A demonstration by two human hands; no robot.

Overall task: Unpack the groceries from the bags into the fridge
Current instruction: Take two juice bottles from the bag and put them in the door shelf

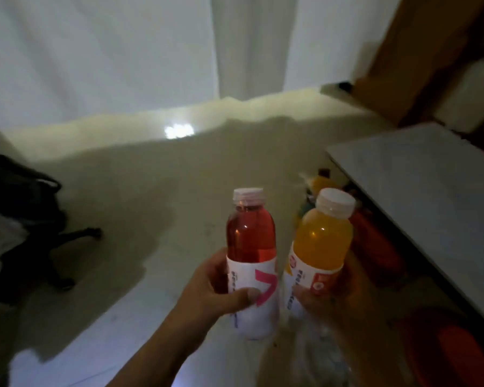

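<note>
My left hand [215, 291] grips a bottle of red drink [249, 236] with a white cap and a white and pink label. Beside it, my right hand [327, 300] holds a bottle of orange drink [322, 241], also white-capped, tilted slightly right. Both bottles are upright in front of me, above the floor. Below my hands lies a clear plastic bag [319, 358], dim and blurred. More groceries [319, 182], orange and red, sit on the floor beyond the bottles. No fridge is visible.
A white table top [430, 196] fills the right side, with red and orange items [375, 247] under it. A black office chair [34, 219] stands at the left. A pale floor [151, 191] runs to white walls; a brown wooden door [403, 51] is at upper right.
</note>
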